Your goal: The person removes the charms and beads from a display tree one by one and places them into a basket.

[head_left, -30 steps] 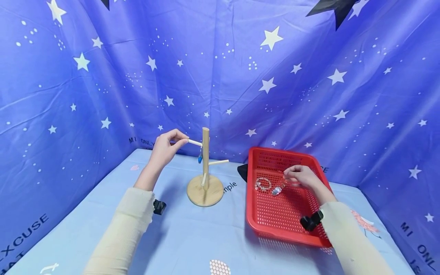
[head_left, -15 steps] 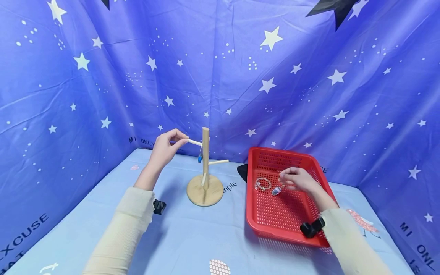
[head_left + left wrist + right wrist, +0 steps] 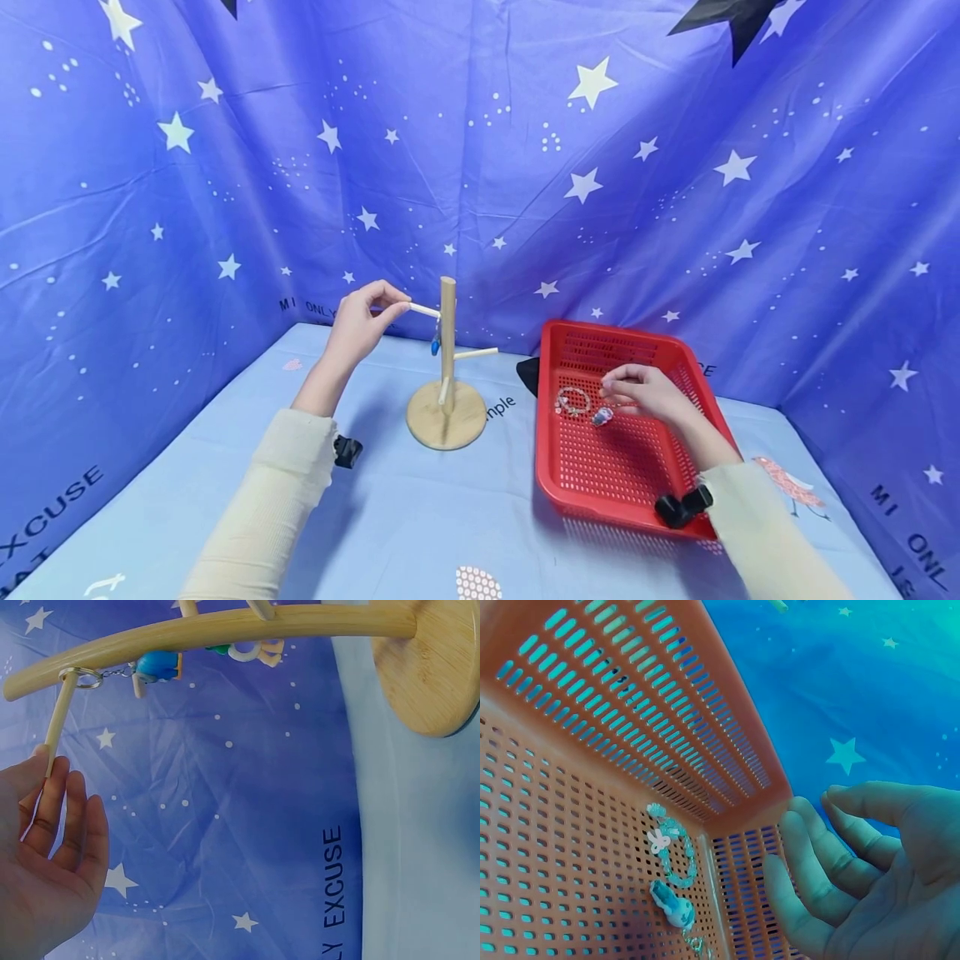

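With thumb and fingertips, my left hand [image 3: 362,325] pinches the outer end of the top peg [image 3: 58,724] on a wooden stand [image 3: 447,350]. A keychain with a blue figure [image 3: 157,666] hangs from that peg by its metal ring [image 3: 81,677], close to the post. My right hand [image 3: 648,392] is over the red basket [image 3: 549,467], fingers loosely bent; nothing shows between them in the right wrist view. Below its fingertips, a small figurine keychain [image 3: 673,906] lies on the basket floor, beside a pale beaded bracelet [image 3: 682,855] with a white bunny-shaped charm.
Lower pegs [image 3: 477,354] stick out from the post above its round base [image 3: 447,429]. Behind the post, another hanging item with a white ring [image 3: 244,651] is partly hidden. A starry blue curtain [image 3: 480,167] backs the light blue tabletop [image 3: 420,517].
My right hand has shifted a little to the left over the basket, nearer the figurine keychain, which stays about where it was. The left hand keeps its place on the peg.
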Demonstrator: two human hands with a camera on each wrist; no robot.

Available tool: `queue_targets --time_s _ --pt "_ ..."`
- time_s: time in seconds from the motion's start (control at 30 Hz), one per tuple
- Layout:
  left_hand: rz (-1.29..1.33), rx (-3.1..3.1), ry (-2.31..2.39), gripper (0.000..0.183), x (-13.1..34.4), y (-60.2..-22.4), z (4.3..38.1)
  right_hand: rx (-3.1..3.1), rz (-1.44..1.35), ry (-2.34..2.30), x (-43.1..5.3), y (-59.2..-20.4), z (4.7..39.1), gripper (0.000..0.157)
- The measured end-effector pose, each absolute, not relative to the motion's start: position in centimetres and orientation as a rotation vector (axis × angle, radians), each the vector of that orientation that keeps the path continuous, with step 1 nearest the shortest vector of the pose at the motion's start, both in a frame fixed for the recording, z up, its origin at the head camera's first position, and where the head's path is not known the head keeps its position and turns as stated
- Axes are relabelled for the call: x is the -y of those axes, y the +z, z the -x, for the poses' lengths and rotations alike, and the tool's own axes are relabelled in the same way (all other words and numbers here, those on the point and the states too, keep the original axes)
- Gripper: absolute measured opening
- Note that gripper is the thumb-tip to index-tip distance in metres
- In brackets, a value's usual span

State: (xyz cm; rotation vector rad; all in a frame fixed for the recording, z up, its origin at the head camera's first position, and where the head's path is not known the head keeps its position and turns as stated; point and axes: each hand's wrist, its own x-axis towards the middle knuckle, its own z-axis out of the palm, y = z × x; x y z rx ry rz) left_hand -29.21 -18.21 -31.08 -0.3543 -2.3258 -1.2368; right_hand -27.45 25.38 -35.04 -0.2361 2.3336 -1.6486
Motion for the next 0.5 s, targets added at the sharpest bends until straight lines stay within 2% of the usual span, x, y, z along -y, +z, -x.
queue_targets --time_s 0.5 --pt "0.312 2.323 -1.074 0.013 17.8 -30.6 28.1 -2.336 0.280 -1.640 -24.6 -34.4 26.5 0.015"
